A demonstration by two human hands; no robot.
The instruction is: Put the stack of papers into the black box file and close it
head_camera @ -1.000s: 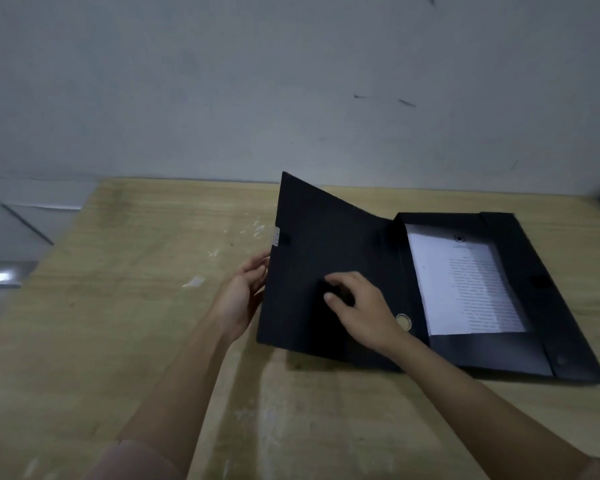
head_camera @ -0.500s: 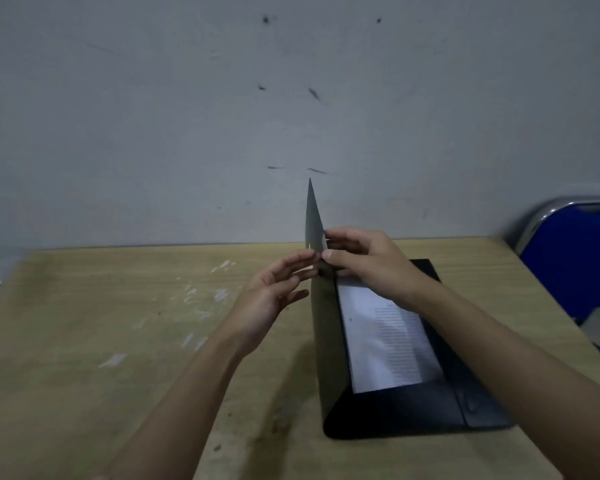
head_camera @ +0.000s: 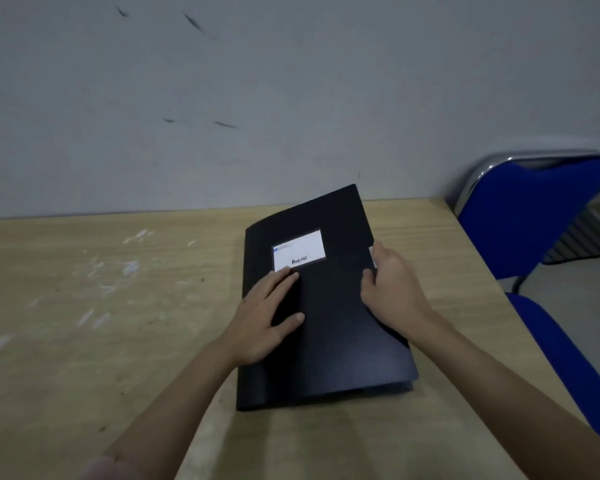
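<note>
Closing step: the box file point(head_camera: 326, 306) lies on the worktop point(head_camera: 118, 323), cover down. Left hand point(head_camera: 267, 320) presses flat, spread; right hand point(head_camera: 392, 289) pinches the cover's right edge. Next, fasten the clasp.

Blue chair point(head_camera: 527, 216) — beside wooden table point(head_camera: 84, 306)

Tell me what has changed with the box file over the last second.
The cover of the black box file swung from open on the left, through upright, down over the papers, which are now hidden. The left hand moved from the cover's outer edge to lie flat on top; the right hand now grips the right edge at the tab. The file stays on the wooden table.
</note>
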